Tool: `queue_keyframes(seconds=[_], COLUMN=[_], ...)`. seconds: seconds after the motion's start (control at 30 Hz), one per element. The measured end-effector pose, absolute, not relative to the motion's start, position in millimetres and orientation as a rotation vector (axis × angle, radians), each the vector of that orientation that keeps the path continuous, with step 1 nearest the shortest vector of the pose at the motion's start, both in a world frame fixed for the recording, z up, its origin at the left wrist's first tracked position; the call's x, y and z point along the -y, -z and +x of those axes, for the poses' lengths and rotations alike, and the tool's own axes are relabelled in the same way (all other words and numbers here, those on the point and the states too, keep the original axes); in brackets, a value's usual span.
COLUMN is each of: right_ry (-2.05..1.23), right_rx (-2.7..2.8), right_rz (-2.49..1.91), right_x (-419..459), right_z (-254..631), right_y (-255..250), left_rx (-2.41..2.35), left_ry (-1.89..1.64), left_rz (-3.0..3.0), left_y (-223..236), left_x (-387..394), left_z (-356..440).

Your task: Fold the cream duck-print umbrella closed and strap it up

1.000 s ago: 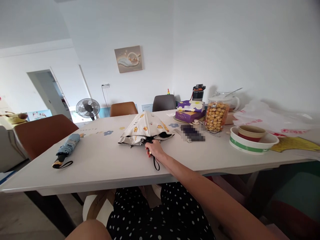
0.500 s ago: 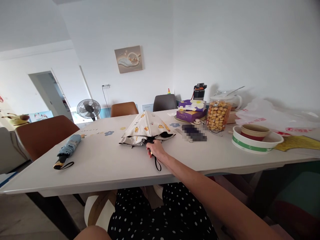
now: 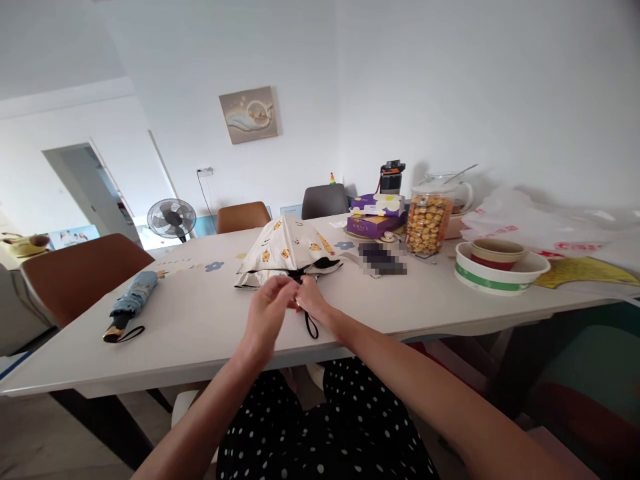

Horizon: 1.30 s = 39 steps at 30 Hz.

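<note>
A white umbrella (image 3: 287,247) with small yellow cartoon prints stands half folded on the table, its canopy away from me. My right hand (image 3: 311,298) is closed round its handle, and a black wrist strap (image 3: 311,325) hangs below. My left hand (image 3: 267,310) is beside the right one, close to the handle, with fingers loosely bent and apart; it does not seem to grip anything. Whether its fingertips touch the handle is hidden. On the left lies a folded blue umbrella (image 3: 133,297) with a black and gold handle and a strap loop.
To the right are purple tissue boxes (image 3: 375,225), a blurred-out dark item (image 3: 383,259), a jar of popcorn-like snacks (image 3: 427,223), stacked paper bowls (image 3: 500,280) and a white plastic bag (image 3: 560,227). Chairs (image 3: 85,270) surround the table (image 3: 200,347). A fan (image 3: 171,219) stands behind.
My left hand has come into view from below and moved up beside the right hand. My right hand keeps its hold on the white umbrella. The view has shifted slightly.
</note>
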State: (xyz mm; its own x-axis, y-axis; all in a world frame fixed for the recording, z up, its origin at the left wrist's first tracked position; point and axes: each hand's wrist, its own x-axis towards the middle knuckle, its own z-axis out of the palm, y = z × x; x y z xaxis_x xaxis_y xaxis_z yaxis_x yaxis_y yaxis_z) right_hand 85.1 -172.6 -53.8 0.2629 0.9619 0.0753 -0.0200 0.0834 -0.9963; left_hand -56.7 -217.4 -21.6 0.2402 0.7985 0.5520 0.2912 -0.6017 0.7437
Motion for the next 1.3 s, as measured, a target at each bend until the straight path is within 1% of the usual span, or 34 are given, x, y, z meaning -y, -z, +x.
queue_keyframes(seconds=[0.1,0.17,0.27,0.4,0.47,0.6,0.67,0.83,1.0,1.07,1.17,1.23,1.3], right_ry=[-0.881,-0.821,-0.729,-0.51,-0.557,-0.851,-0.939,-0.945,-0.987,-1.001,-0.995,-0.988,-0.976], right_rx=[1.077,1.116,1.163,1.232,1.238,1.14,1.083,1.051,1.028,1.02,1.002,0.991,0.988], right_rz=[-1.332,-1.373,-1.415,-1.454,-1.412,-1.2,-1.151,-1.177,-1.093,-1.045,-1.022,-1.017,-1.023], right_x=[174,175,176,179,181,187,189,186,187,188,189,189,188], right_z=[83,82,80,80,80,81,81,80,81,82,84,84,83], right_y=[51,49,47,44,42,37,37,39,37,36,35,35,35], left_rx=[-1.093,-1.195,-1.255,-1.296,-1.275,-1.192,-1.157,-1.118,-1.269,-1.415,-1.513,-1.442,-1.304], left_ry=[-1.435,-1.537,-1.619,-1.685,-1.727,-1.846,-1.871,-1.825,-1.971,-1.934,-1.622,-1.467,-1.472], left_rz=[2.067,2.347,2.659,2.735,2.714,2.684,2.716,2.717,2.368,2.19,2.052,1.984,1.881], left_y=[18,23,34,41,42,44,46,48,47,46,45,44,43], left_x=[175,155,139,133,131,126,125,125,126,128,131,133,133], left_z=[-42,-37,-33,-30,-30,-34,-36,-37,-39,-41,-41,-39,-37])
